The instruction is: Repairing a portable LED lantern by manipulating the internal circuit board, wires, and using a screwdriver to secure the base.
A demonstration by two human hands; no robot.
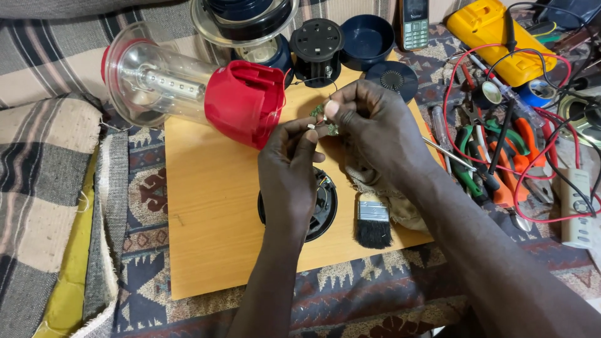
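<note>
A: Status, front to back?

B: Nearest on the board: a black round base lying open, wires showing inside, partly under the left wrist. Brush and a rag just beside it.

A: Hands?

B: Both raised over the board. Left hand pinches a tiny white part at its fingertips. Right hand pinches a small green circuit board, held against it. Thin wires hang from it.

A: So not reassembled.

B: No. My read: mid-repair. Red lantern lies on its side, clear dome to the left, base off. Beyond it, a black battery holder, a blue cup and a black disc stand loose. A second lamp is at the far edge.

A: Left to do?

B: Probably board work, then closing up. Pliers and yellow meter lie right, untouched.
</note>
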